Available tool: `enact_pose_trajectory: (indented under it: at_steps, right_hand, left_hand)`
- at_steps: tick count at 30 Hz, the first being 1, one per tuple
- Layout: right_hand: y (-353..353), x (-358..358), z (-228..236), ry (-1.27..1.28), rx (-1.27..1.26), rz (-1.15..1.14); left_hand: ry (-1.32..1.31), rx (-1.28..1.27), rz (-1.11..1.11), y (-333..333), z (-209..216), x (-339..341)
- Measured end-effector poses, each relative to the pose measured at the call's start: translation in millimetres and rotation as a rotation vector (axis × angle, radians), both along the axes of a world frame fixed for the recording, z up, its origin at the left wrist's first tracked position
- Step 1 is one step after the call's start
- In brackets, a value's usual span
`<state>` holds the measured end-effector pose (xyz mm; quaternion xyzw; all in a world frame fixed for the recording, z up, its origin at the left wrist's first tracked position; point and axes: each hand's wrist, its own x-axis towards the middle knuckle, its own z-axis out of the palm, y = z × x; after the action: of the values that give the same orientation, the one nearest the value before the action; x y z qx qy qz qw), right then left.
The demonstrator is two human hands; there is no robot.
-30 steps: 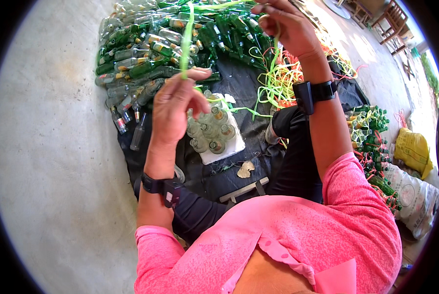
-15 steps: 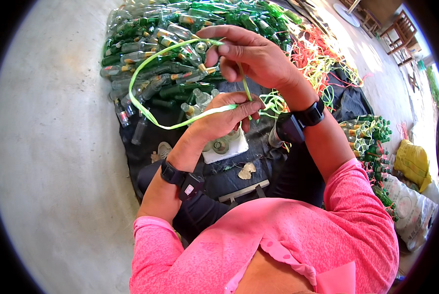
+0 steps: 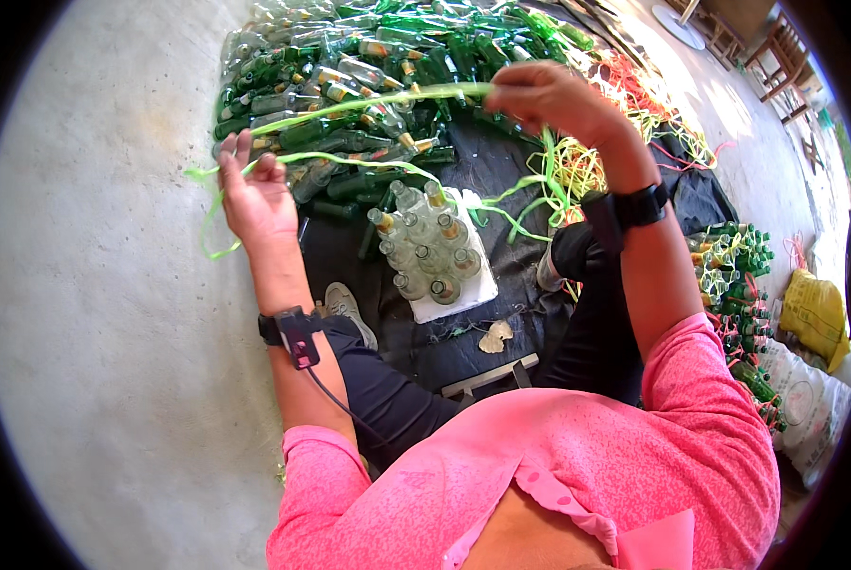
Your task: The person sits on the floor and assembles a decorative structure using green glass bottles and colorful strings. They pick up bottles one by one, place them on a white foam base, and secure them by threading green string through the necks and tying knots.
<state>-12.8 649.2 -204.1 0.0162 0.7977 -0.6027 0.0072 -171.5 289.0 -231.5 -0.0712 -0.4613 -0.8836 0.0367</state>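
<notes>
Light green plastic twine [image 3: 363, 102] stretches nearly straight between my two raised hands. My right hand [image 3: 549, 95], slightly blurred, pinches one end of this stretch at the upper middle. At the left, my left hand [image 3: 259, 199] has the twine caught among its partly curled fingers, and loose ends dangle beside it. A second strand sags from the left hand toward the bottles, and more twine hangs below the right hand. Between and below my hands, several clear glass bottles [image 3: 423, 256] stand upright in a cluster on a white board [image 3: 479, 285].
A large heap of green and clear bottles [image 3: 349, 142] lies beyond, on black sheeting [image 3: 397, 347]. Tangled red and yellow twine [image 3: 625, 104] is at the far right. Bundled green bottles [image 3: 734, 275], a yellow sack [image 3: 815, 318] and a white sack [image 3: 801, 404] stand at right.
My hands have parted: the left moved left and up, the right moved right. The twine loop between them is now drawn out, and the standing bottles have come into plain view.
</notes>
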Motion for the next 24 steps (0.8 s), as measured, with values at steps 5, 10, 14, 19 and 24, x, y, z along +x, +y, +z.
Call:
enact_pose_trajectory:
  at_steps: [5,10,14,19,24]
  right_hand:
    - [80.8,5.2,-13.8,0.314,-0.121,-0.602]
    - [100.5,11.5,-15.8,0.393,-0.640,-0.450]
    - [93.6,9.8,-19.6,0.316,-0.950,-0.164]
    - [99.0,4.1,-15.1,0.307,-1.174,-0.060]
    - [104.1,8.6,-20.7,0.376,-1.055,-0.361]
  left_hand:
    - [-0.024,-0.077,0.183,-8.7,2.4,-3.9]
    - [0.046,-0.173,0.029,-6.5,-6.2,-4.6]
    - [0.027,-0.103,-0.423,57.3,-15.4,37.5]
    - [-0.189,-0.001,-0.965,133.7,-36.1,126.9]
    - [-0.485,-0.816,-1.191,163.4,-88.4,152.6]
